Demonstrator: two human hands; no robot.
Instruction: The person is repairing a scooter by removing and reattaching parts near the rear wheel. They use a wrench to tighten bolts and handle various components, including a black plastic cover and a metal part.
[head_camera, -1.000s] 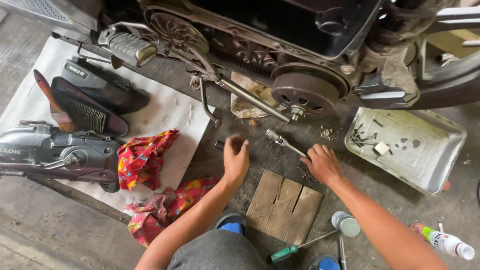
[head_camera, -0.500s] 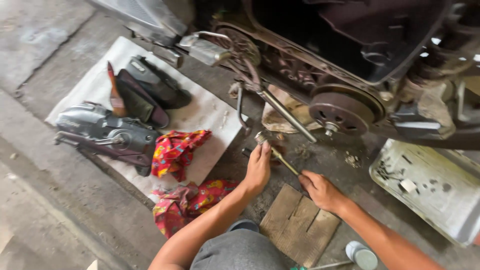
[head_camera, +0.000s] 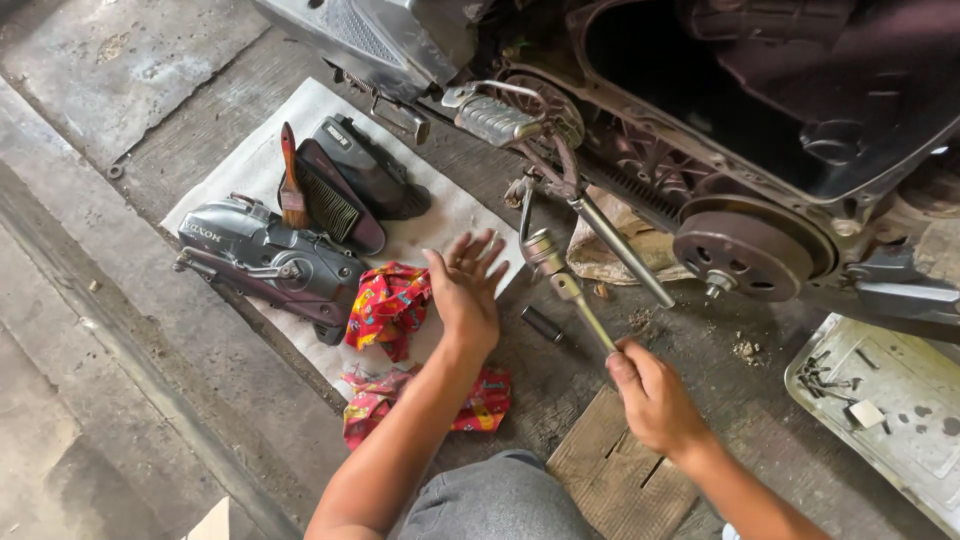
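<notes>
My right hand (head_camera: 650, 400) grips the handle of a long socket wrench (head_camera: 565, 285), whose socket head points up toward the scooter's kick-start lever (head_camera: 500, 120). My left hand (head_camera: 465, 290) hovers open, fingers spread, just left of the wrench head and above a red patterned rag (head_camera: 390, 305). A small dark socket (head_camera: 543, 325) lies on the floor between my hands. The open engine case shows a round clutch drum (head_camera: 745, 255).
A white sheet (head_camera: 310, 120) holds a grey engine cover (head_camera: 265, 260), black plastic covers and a brush (head_camera: 292, 190). A second red rag (head_camera: 470, 405) lies near my knee. A wooden board (head_camera: 620, 480) sits under my right arm. A metal tray (head_camera: 880, 410) with small parts is at right.
My view swung left and closer. My right hand lifted the wrench off the floor and raised its head. My left hand opened and moved beside it.
</notes>
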